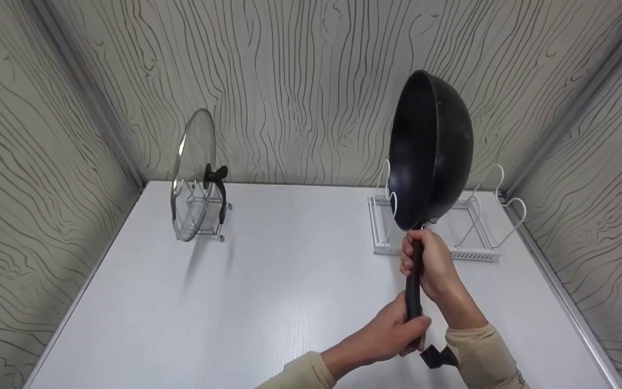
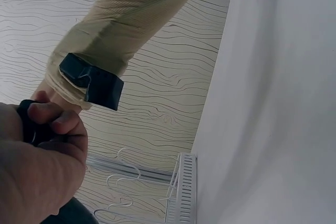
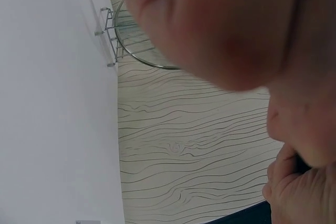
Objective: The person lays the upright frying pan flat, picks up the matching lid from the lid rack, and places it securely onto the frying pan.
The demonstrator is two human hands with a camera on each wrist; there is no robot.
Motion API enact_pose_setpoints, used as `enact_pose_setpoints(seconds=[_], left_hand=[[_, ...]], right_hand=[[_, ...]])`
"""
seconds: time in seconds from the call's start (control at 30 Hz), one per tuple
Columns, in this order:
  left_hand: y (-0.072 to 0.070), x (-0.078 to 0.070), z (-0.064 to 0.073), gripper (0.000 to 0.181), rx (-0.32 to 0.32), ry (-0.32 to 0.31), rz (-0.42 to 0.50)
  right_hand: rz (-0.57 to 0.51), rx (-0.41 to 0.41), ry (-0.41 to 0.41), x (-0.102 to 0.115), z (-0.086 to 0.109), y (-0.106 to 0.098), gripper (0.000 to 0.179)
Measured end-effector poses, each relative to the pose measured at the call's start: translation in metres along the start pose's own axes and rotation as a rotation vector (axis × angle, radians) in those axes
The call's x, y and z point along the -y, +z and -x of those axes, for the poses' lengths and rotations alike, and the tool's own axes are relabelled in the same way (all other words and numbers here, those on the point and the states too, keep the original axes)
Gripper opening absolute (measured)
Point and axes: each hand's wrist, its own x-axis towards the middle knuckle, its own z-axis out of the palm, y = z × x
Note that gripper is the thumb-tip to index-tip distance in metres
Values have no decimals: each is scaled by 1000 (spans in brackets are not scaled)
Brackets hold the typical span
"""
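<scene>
A black wok (image 1: 454, 140) stands tilted on its side in the head view, its hollow facing left and its long handle (image 1: 413, 286) pointing down toward me. My right hand (image 1: 431, 262) grips the handle close to the pan. Lower down, near the handle's end, my left hand (image 1: 394, 329) holds it too; in the left wrist view its fingers (image 2: 65, 121) curl round the black handle. The wok overlaps a white wire rack (image 1: 473, 255) behind my hands; whether they touch cannot be told. In the right wrist view the right hand (image 3: 220, 30) looms close and blurred.
On the left a glass lid (image 1: 195, 156) with a black knob leans upright in a small metal stand (image 1: 211, 233). Both stand on a white table (image 1: 268, 281). Wood-patterned panels (image 1: 300, 92) enclose the back and sides. A black wrist device (image 1: 439, 357) sits at the right cuff.
</scene>
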Motion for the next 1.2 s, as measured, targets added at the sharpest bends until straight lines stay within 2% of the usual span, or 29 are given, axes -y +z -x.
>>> enact_pose_setpoints(seconds=[0.5,0.77,1.2], left_hand=[[-1,-4,2,12,9,12,13],[-2,-6,4,9,-5,8,-9],[-3,-8,4,14,21,24,11]], right_hand=[[-11,-4,-3,2,2,2,28],[0,8,-14,4,3,6,28],[-2,-9,-31,9,7,8,31]])
